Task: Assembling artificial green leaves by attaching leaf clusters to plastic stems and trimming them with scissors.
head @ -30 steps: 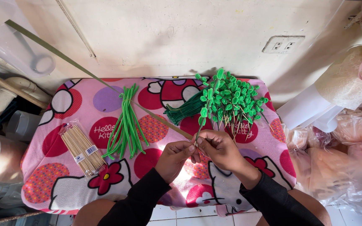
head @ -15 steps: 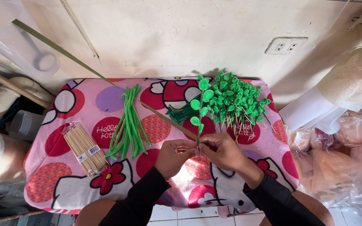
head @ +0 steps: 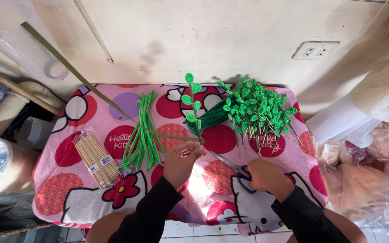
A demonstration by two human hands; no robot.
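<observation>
Your left hand point(head: 182, 159) pinches the base of a light, bendy leaf sprig point(head: 192, 104) and green tape point(head: 113, 105); judging by its thin stem, hold it low. Your right hand point(head: 263, 174) is closed on scissors point(head: 230, 164). Left on the bench point(head: 64, 202) lies a clear skewer pack point(head: 96, 158) with small white labels

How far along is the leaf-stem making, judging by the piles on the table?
Done: a large heap of finished leaf stems lies at the back right. In hand: the left hand pinches one leafy stem with floral tape; the right hand holds scissors. Left: loose green wires and packed skewers.
</observation>
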